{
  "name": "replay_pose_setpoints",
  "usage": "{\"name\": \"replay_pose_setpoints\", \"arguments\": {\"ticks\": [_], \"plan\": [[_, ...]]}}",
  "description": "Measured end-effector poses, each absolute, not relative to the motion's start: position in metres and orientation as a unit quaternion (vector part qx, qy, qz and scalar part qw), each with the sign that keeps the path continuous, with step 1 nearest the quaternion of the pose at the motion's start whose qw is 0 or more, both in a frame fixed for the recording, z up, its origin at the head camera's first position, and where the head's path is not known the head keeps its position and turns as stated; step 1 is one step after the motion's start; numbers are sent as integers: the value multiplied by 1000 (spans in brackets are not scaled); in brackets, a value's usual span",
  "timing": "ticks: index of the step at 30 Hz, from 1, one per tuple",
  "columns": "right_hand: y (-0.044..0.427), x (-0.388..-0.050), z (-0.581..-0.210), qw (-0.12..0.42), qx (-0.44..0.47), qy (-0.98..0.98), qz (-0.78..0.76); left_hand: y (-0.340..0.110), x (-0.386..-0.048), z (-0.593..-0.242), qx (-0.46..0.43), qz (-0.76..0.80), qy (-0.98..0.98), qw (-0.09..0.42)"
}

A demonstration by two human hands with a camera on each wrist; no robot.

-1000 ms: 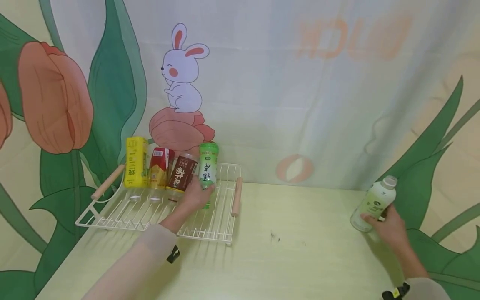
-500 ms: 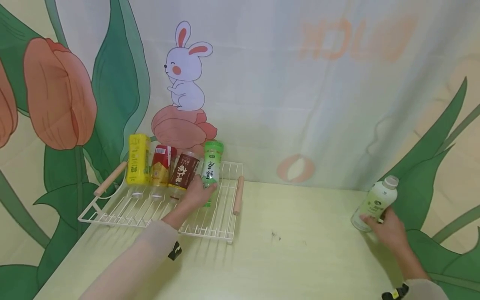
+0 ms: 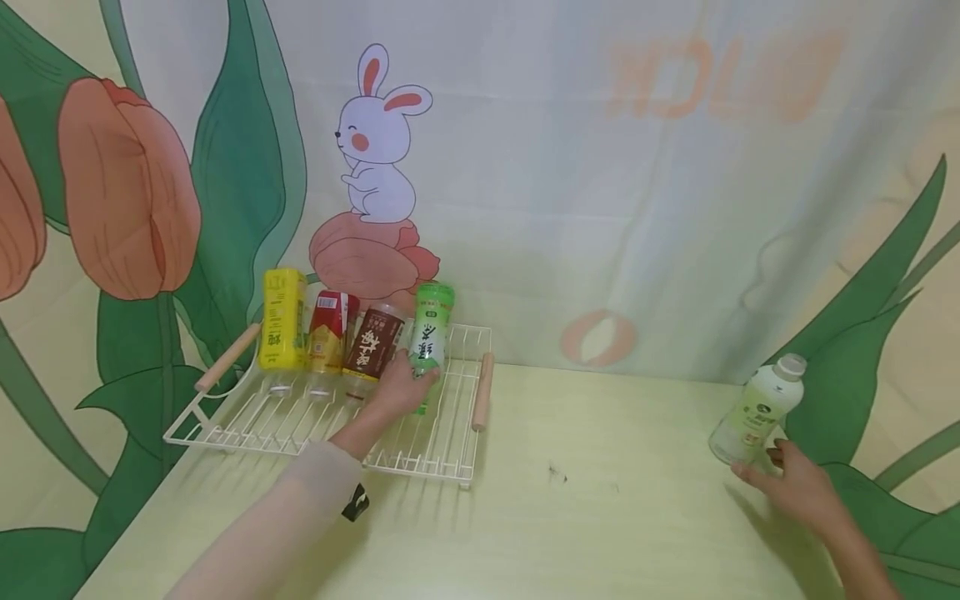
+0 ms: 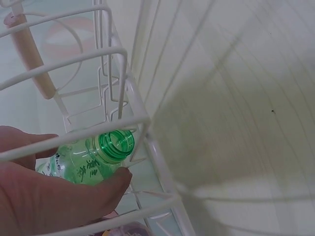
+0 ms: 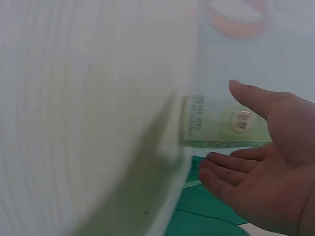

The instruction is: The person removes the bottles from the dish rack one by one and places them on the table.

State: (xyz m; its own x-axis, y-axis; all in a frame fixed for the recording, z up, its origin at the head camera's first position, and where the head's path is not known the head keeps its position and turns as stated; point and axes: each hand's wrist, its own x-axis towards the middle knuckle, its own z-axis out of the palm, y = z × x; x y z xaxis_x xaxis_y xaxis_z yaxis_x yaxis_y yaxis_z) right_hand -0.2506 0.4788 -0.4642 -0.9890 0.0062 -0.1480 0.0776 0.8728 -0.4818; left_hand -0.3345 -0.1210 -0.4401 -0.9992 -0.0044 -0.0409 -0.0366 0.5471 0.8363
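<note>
In the head view my left hand (image 3: 407,385) grips a green bottle (image 3: 432,325) near its lower end, at the right side of a white wire rack (image 3: 420,462). The left wrist view shows its green threaded neck (image 4: 118,143) uncapped and pointing down among the wires, thumb and fingers on either side. A brown-labelled bottle (image 3: 372,343), a red-and-gold bottle (image 3: 330,333) and a yellow bottle (image 3: 282,321) lean neck-down beside it. At the far right a pale green bottle (image 3: 761,408) stands on the table; my right hand (image 3: 802,487) is beside it, fingers spread and apart from it.
Wooden handles (image 3: 483,392) rise at both sides of the rack. Behind the pale table (image 3: 600,500) hangs a printed curtain (image 3: 525,208) with a rabbit and tulips. Small dark marks (image 3: 557,473) lie on the tabletop.
My right hand has let go of the pale green bottle and drawn back slightly toward the lower right. The left hand keeps its grip on the green bottle. The head view has shifted a little.
</note>
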Motion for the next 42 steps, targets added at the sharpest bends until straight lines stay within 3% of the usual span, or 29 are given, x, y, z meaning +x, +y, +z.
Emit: {"name": "replay_pose_setpoints", "arguments": {"ticks": [15, 27, 42], "plan": [[413, -218, -405, 125, -120, 946, -273, -119, -333, -435, 8, 481, 877, -5], [356, -214, -370, 38, -205, 941, -265, -110, -326, -412, 83, 470, 877, -62], [295, -221, -335, -83, -213, 947, -226, -82, -277, -357, 192, 357, 908, -106]]}}
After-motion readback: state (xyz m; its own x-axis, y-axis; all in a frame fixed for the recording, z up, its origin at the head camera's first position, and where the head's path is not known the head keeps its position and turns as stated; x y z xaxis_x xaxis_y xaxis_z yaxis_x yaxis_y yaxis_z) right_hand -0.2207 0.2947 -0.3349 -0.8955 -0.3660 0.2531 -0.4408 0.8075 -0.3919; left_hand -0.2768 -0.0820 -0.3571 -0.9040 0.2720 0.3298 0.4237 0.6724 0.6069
